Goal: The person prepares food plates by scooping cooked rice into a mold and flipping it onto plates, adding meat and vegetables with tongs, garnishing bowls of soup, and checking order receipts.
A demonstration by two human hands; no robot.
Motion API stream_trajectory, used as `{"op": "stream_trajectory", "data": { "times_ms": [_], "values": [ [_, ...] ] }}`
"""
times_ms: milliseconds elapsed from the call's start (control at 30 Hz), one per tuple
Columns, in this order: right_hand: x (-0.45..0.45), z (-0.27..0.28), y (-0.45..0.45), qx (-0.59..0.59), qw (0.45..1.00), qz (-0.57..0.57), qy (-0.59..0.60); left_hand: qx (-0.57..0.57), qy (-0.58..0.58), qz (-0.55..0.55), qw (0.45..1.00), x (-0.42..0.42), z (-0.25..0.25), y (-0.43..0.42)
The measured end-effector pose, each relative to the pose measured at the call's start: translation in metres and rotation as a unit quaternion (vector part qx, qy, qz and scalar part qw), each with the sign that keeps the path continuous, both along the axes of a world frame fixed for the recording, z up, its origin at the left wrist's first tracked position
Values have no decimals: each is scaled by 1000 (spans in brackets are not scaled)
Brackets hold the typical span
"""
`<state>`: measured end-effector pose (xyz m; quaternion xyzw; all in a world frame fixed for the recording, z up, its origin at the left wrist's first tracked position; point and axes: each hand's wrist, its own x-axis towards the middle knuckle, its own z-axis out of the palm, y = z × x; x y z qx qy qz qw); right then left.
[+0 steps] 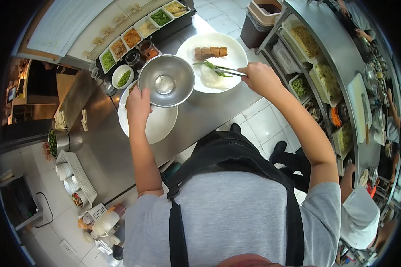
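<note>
Steel counter [196, 113], garnish tubs [124, 41] behind, left fingers [144, 93] pinching bowl [166, 81], right fingers [250, 74] closed on tongs [234, 73]

Bright scene, dark fisheye-warped edges

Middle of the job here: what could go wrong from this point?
The greens at the tips of the tongs in the right hand might slip, since leaves stick out. The metal bowl, held by its rim in the left hand, could knock the plate with food; they look close. That plate sits near the counter's edge, so a bump might shift it.
</note>
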<state>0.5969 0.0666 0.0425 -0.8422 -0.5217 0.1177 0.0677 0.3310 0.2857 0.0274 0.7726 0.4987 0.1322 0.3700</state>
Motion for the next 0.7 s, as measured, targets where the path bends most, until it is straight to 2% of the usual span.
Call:
{"op": "stream_trajectory", "data": {
  "times_ms": [367, 467, 567, 700],
  "values": [
    [3, 14, -3, 36, 998, -43, 3, 3, -45, 24, 999, -15, 11, 4],
    [5, 10, 15, 52, 998, -14, -29, 3, -42, 38, 998, -15, 23, -2],
    [0, 21, 45, -12, 999, -15, -31, 4, -73, 41, 996, -18, 22, -1],
    [-3, 23, 79, -36, 996, 49, -69, -5, -57, 49, 997, -16, 21, 2]
  ]
}}
